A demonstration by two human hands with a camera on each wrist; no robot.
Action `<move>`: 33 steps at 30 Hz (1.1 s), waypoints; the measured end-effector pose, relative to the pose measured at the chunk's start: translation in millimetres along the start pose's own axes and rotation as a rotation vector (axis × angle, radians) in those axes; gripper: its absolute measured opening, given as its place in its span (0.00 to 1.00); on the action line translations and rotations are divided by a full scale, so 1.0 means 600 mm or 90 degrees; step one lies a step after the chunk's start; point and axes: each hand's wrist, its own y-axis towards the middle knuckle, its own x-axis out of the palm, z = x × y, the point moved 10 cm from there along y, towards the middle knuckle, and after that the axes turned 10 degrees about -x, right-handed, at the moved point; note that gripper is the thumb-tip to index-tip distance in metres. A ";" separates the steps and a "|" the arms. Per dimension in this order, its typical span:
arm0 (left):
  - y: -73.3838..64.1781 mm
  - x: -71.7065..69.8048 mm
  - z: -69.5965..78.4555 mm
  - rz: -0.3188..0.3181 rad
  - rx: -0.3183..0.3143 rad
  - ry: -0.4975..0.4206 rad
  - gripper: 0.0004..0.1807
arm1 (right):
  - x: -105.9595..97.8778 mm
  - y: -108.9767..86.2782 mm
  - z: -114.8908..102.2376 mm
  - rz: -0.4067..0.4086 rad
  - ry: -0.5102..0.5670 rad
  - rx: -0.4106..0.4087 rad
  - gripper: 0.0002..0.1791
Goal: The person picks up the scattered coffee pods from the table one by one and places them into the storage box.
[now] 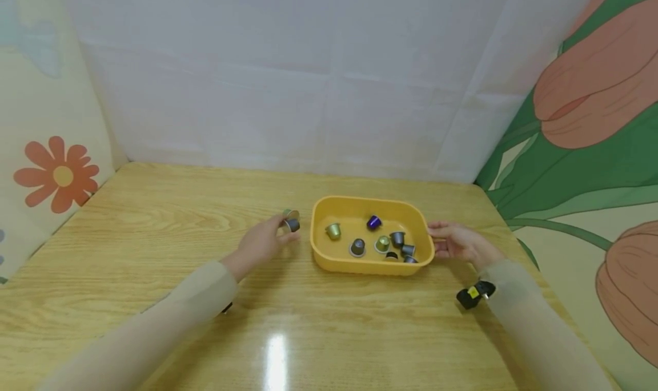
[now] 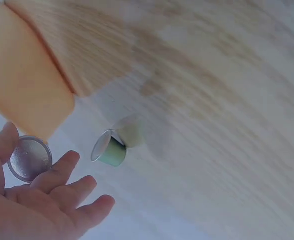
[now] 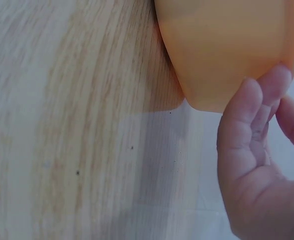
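My left hand [image 1: 262, 244] pinches a dark coffee capsule [image 1: 292, 225] between thumb and finger, left of the yellow tray [image 1: 360, 265]. The silver lid of that capsule [image 2: 31, 159] shows in the left wrist view, with the other fingers spread. A green coffee capsule [image 2: 112, 150] lies on the table just past those fingertips. At the tray's right end, my right hand [image 1: 460, 244] rests relaxed fingers [image 3: 244, 102] against the outer wall. Inside the tray are several capsules, among them a blue one [image 1: 373, 222], a light green one [image 1: 333, 231] and dark grey ones.
The wooden table [image 1: 154, 220] reaches back to a white cloth [image 1: 257, 94]. Patterned panels with a red flower [image 1: 61, 176] and large tulips [image 1: 591, 77] stand along the left and right sides. A black wrist device [image 1: 475, 294] hangs beneath my right wrist.
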 end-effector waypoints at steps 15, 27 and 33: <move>-0.027 -0.011 0.041 -0.018 0.084 -0.090 0.34 | -0.006 0.005 0.003 0.001 -0.016 0.001 0.12; -0.028 0.003 0.083 -0.041 0.105 -0.045 0.35 | -0.004 0.005 0.002 -0.007 -0.018 0.000 0.12; -0.026 0.012 0.103 -0.041 0.125 0.026 0.35 | -0.001 0.004 0.000 -0.002 -0.016 0.007 0.11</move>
